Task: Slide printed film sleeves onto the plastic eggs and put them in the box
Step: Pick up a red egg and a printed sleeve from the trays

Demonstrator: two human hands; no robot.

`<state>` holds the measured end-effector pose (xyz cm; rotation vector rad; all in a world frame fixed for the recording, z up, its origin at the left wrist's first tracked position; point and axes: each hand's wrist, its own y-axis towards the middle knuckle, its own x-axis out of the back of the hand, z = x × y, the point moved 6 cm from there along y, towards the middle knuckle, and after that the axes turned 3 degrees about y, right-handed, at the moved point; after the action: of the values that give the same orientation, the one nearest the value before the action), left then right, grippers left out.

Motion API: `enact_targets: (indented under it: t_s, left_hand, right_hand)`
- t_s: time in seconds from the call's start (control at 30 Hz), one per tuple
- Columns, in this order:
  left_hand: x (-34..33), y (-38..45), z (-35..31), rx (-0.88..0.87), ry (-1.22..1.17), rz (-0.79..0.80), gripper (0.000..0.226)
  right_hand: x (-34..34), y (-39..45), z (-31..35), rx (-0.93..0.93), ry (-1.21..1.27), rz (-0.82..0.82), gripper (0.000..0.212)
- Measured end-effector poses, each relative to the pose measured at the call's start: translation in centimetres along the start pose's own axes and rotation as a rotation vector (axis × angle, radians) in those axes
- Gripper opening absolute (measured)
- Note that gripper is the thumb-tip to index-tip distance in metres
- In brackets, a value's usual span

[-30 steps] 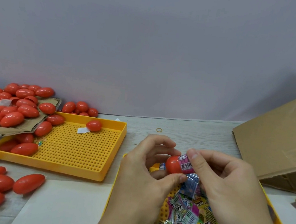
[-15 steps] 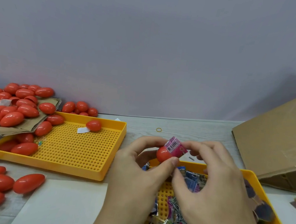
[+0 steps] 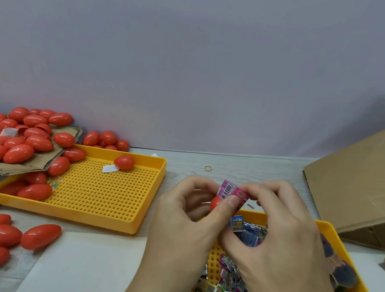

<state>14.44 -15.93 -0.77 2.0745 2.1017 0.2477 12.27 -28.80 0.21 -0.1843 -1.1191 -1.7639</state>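
Both hands are bare: the left hand (image 3: 187, 218) and the right hand (image 3: 279, 234) wear no gloves, rings or watch. The forearms behind them are uncovered too (no sleeve edge shows before the bottom of the view). The fingernails are short, plain and unpainted.

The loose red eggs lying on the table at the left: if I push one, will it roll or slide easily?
The loose red eggs look smooth and glossy, so probably slippery to grip. Their rounded, elongated shape suggests one would roll sideways, likely in a curve. They seem hollow plastic, so probably light.
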Motion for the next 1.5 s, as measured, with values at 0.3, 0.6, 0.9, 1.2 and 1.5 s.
enact_targets:
  t_s: [0.3,0.6,0.9,1.2,1.5]
  left_hand:
    - [0.1,0.0,0.7,0.055,0.028,0.021,0.027]
    - [-1.1,-0.2,1.6,0.124,0.039,0.189,0.025]
    - [-0.8,-0.2,1.7,0.112,0.104,0.218,0.027]
    - [-0.7,0.0,2.3,0.126,0.061,0.172,0.018]
    - [-0.7,-0.2,4.6,0.326,-0.067,0.143,0.056]
  right_hand:
    - [0.2,-0.1,-0.1,0.012,-0.002,-0.006,0.037]
    - [-0.2,-0.1,0.2,0.065,0.111,0.068,0.038]
    - [-0.2,-0.1,-0.2,0.066,0.119,0.112,0.043]
    - [-0.8,0.0,-0.1,0.022,0.18,0.172,0.045]
    - [0.0,0.2,0.6,0.075,0.145,0.088,0.036]
